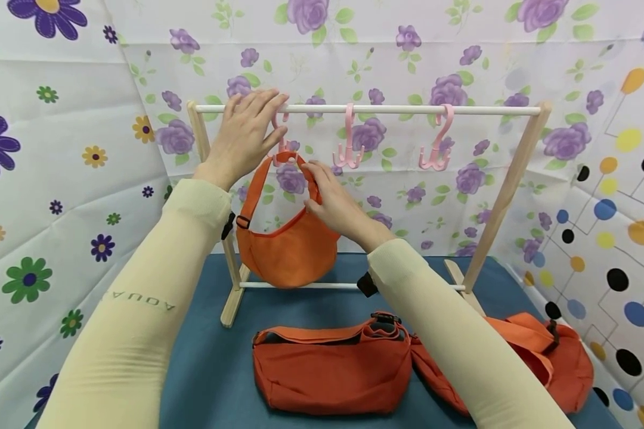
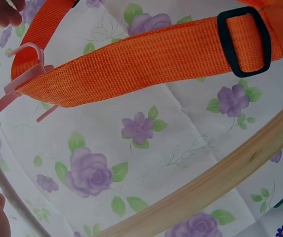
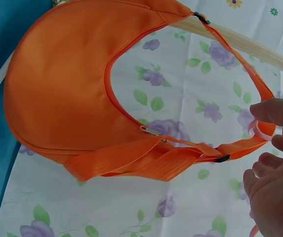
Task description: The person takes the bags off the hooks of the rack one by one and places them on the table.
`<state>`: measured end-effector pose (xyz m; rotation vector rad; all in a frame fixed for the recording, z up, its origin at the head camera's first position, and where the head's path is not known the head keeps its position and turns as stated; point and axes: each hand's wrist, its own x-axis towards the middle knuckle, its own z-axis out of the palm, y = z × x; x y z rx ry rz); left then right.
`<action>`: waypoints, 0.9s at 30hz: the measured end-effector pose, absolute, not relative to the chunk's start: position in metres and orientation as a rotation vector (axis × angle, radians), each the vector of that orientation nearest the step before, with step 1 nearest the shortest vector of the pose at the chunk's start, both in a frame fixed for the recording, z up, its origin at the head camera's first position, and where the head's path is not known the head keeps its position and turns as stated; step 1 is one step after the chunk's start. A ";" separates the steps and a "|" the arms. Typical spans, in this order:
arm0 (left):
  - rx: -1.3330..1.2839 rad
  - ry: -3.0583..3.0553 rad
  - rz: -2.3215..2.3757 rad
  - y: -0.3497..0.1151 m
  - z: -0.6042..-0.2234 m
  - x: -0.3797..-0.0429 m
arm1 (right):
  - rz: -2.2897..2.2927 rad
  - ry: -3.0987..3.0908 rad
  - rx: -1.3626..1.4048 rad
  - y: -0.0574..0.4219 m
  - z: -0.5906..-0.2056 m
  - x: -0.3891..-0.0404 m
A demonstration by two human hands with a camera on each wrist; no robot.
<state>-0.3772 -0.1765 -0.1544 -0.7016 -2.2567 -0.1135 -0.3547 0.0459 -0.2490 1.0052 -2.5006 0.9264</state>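
Note:
An orange crescent-shaped shoulder bag (image 1: 290,250) hangs by its strap from the leftmost pink hook (image 1: 282,145), seen close in the left wrist view with the webbing strap (image 2: 146,61) looped over the prongs. My left hand (image 1: 249,131) is at the white rail (image 1: 402,109), its fingers reaching over it beside that hook and the thumb apart. Beside the strap's right side is my right hand (image 1: 340,205), fingers loosely bent. In the right wrist view that strap side runs uncovered to its black buckle (image 3: 222,158), and the fingers do not close round it.
Two more pink hooks, a middle one (image 1: 349,140) and a right one (image 1: 438,143), hang from the rail of the wooden stand (image 1: 507,196). On the blue table (image 1: 209,369) lie a rust-orange bag (image 1: 333,375) and another (image 1: 574,369) to the right, partly behind my right sleeve. Patterned cloth surrounds the table.

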 end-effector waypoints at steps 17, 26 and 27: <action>-0.696 -2.197 -0.198 -0.174 -0.161 -0.384 | 1.089 -2.545 0.885 0.027 -0.236 -0.368; -0.673 -2.227 -0.194 -0.172 -0.161 -0.383 | 1.178 -2.580 0.853 0.021 -0.234 -0.381; -0.671 -2.233 -0.192 -0.173 -0.161 -0.383 | 1.192 -2.582 0.847 0.020 -0.234 -0.383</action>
